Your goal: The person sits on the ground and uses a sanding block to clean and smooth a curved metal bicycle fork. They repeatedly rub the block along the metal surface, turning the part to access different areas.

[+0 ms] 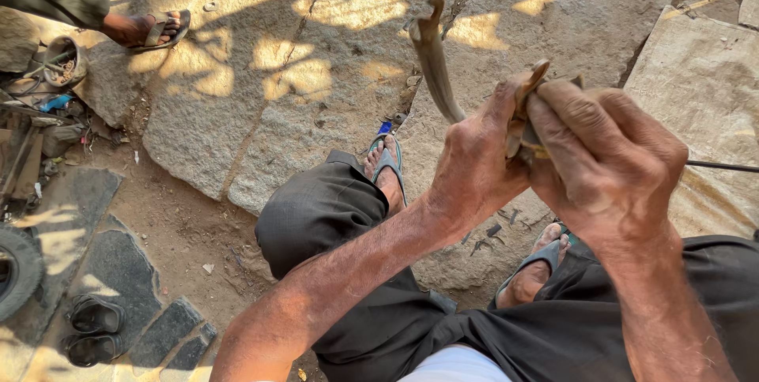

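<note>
Held up over the stone paving [261, 113] and the knees: a long curved strip of worn rubber or leather [433, 62], probably light, bendy and a little slick, best gripped near its lower end. Left hand [474, 164] and right hand [605, 160] both clamped there, fingers wrapped tight.

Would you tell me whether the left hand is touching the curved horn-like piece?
Touching. The head view shows the left hand closed around the lower end of the curved horn-like piece, with no gap.
</note>
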